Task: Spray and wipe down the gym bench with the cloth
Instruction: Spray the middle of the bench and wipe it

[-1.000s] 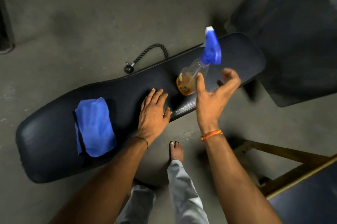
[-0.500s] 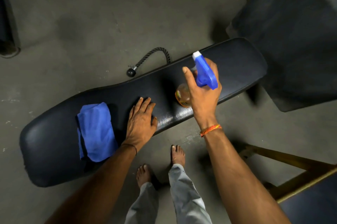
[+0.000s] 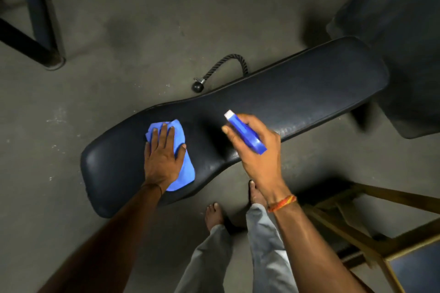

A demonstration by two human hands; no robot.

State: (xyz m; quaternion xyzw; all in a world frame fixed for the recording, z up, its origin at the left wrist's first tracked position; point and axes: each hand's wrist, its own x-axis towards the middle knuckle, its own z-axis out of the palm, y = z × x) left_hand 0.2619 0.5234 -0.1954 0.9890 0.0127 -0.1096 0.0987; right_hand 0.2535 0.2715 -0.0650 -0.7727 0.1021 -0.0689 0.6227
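A long black padded gym bench (image 3: pixel 297 95) runs from lower left to upper right. A folded blue cloth (image 3: pixel 183 168) lies on its left end. My left hand (image 3: pixel 163 157) lies flat on the cloth, fingers spread, pressing it to the pad. My right hand (image 3: pixel 257 149) holds the spray bottle above the bench's near edge; only its blue trigger head (image 3: pixel 245 134) with the white nozzle shows, pointing up-left over the pad. The bottle's body is hidden behind my hand. Fine wet specks shine on the pad right of my right hand.
A black rope handle (image 3: pixel 221 68) lies on the concrete floor behind the bench. A dark metal frame (image 3: pixel 35 30) stands top left, a dark machine pad (image 3: pixel 400 30) top right, a wooden-framed stool (image 3: pixel 381 233) bottom right. My bare feet (image 3: pixel 214 214) stand near the bench.
My left hand slid left along the bench onto the blue cloth. My right hand took the spray bottle, lifted it off the bench and now holds it above the pad.
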